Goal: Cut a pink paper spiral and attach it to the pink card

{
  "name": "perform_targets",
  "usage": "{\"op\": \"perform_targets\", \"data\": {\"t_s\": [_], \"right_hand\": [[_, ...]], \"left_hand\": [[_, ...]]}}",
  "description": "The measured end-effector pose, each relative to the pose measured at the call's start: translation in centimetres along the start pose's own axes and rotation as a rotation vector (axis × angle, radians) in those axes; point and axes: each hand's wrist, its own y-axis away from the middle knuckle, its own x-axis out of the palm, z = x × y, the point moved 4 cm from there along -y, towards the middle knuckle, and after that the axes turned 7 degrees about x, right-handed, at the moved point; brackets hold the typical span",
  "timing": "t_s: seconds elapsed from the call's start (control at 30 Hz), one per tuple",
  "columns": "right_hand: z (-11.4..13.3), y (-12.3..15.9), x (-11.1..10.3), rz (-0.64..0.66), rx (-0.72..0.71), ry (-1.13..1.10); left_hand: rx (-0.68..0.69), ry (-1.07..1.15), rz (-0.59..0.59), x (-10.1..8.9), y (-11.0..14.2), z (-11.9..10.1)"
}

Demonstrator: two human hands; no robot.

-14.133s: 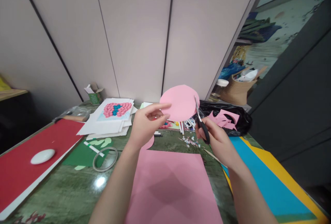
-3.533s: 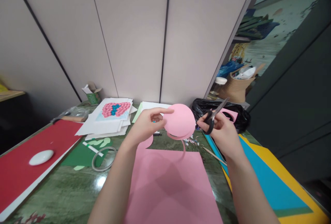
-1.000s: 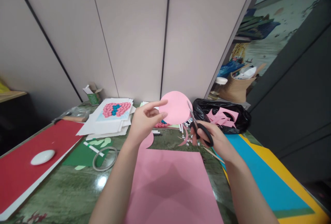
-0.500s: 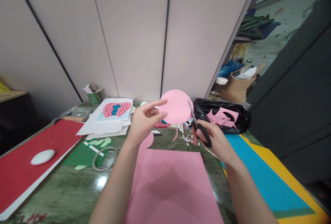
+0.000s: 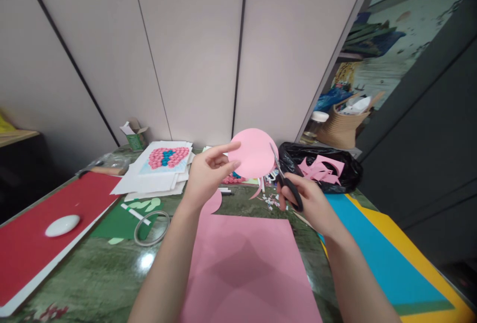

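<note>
Between the thumb and fingers of my left hand [image 5: 210, 171] is the left edge of a pink paper circle [image 5: 253, 153], held up above the table. My right hand [image 5: 303, 196] grips black-handled scissors [image 5: 289, 190], their blades at the circle's right edge. A thin curled pink paper strip [image 5: 256, 193] hangs below the circle. Under my forearms lies a large pink paper sheet [image 5: 249, 263], and another round pink piece [image 5: 212, 202] is partly hidden behind my left wrist.
At right, a black plastic bag [image 5: 352, 169] holds pink offcuts, beside blue paper [image 5: 380, 253] on yellow. Leftward are a tape roll [image 5: 139, 236], a marker [image 5: 134, 213], green paper [image 5: 108, 228], a white mouse [image 5: 62, 225] on red board [image 5: 26, 223], and stacked papers [image 5: 145, 184].
The pink strip under the circle has swung and curls more to the left at its lower end. Both hands stay almost in place, with the scissors still at the circle's edge.
</note>
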Motion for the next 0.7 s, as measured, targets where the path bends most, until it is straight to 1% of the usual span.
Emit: {"op": "perform_targets", "data": {"t_s": [0.33,0.53,0.7], "right_hand": [[-0.25,0.10,-0.05,0.007,-0.007,0.005],[-0.42,0.06,-0.07,0.008,0.005,-0.010],[-0.51,0.06,-0.04,0.005,0.010,-0.010]], "left_hand": [[0.008,0.000,-0.009,-0.35,-0.15,0.15],[0.013,-0.026,-0.037,-0.52,-0.12,0.14],[0.022,-0.087,-0.078,-0.59,-0.15,-0.31]]}}
